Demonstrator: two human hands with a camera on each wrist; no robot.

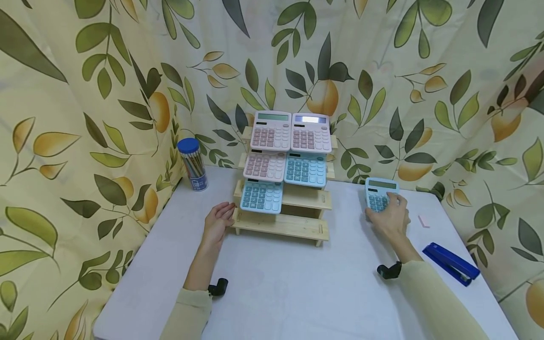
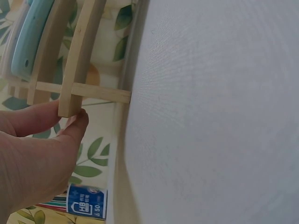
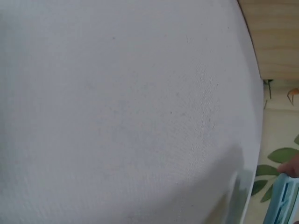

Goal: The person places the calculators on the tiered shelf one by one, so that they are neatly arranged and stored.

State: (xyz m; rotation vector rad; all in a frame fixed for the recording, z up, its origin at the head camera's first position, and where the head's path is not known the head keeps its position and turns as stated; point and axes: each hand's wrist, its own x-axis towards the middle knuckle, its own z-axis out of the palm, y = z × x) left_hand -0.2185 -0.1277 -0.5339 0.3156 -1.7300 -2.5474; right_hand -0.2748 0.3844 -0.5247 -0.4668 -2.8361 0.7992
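A light wooden stepped rack (image 1: 282, 225) stands at the back of the table. On its upper steps lie pink calculators (image 1: 270, 131) and, lower, blue calculators (image 1: 261, 196). My left hand (image 1: 216, 224) is at the left end of the lowest step; in the left wrist view its thumb and fingers pinch the end of that board (image 2: 77, 60). Off to the right of the rack, my right hand (image 1: 392, 221) grips another blue calculator (image 1: 376, 202) by its sides, thumb at the left edge. Only one edge of that calculator (image 3: 282, 200) and a fingertip show in the right wrist view.
Left of the rack stands a blue-lidded tub of pencils (image 1: 193, 165). A blue stapler (image 1: 451, 263) lies on the right of the white table (image 1: 297, 293), with a small pink block (image 1: 423, 221) behind it. Leaf-patterned cloth (image 1: 361, 85) hangs round the back and sides.
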